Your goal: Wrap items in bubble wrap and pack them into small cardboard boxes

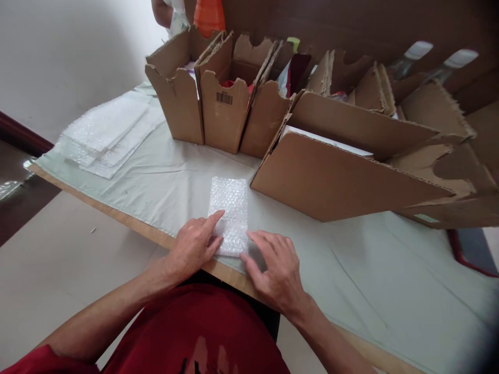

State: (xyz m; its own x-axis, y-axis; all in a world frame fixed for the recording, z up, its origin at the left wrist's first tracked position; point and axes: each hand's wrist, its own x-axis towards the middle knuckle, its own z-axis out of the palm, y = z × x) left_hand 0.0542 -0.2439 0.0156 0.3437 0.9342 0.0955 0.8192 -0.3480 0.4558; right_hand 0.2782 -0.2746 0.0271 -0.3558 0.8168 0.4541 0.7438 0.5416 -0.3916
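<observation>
A small rectangular sheet or pouch of clear bubble wrap (229,205) lies flat on the pale green cloth near the table's front edge. My left hand (197,241) rests at its left side, index finger and thumb apart and touching its surface. On its right side is my right hand (273,262), fingers spread and curved, with the fingertips at the wrap's right edge and lower right corner. Neither hand grips anything.
Overlapping bubble wrap sheets (111,130) lie at the table's left. Cardboard bins (224,114) line the back, and a larger cardboard holder (343,179) stands at right with white material inside. Behind are an orange object (209,18), white-capped bottles (419,50) and part of a person's arm (161,13).
</observation>
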